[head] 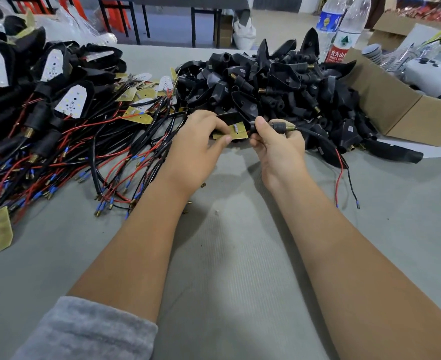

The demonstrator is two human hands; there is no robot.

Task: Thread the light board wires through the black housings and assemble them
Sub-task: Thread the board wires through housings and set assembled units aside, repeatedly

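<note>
Much of the black housing [236, 118] is hidden behind both hands, so the board's seating is probably unfinished. The light board [233, 132] is pinched by the left hand [201, 141]; the housing's stem is gripped by the right hand [276, 144], wires [340, 172] trailing. Piled housings [279, 81] lie just behind.

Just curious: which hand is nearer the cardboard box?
Right. The right hand holds a black housing just left of the cardboard box; the left hand, pinching the light board, sits farther away.
</note>
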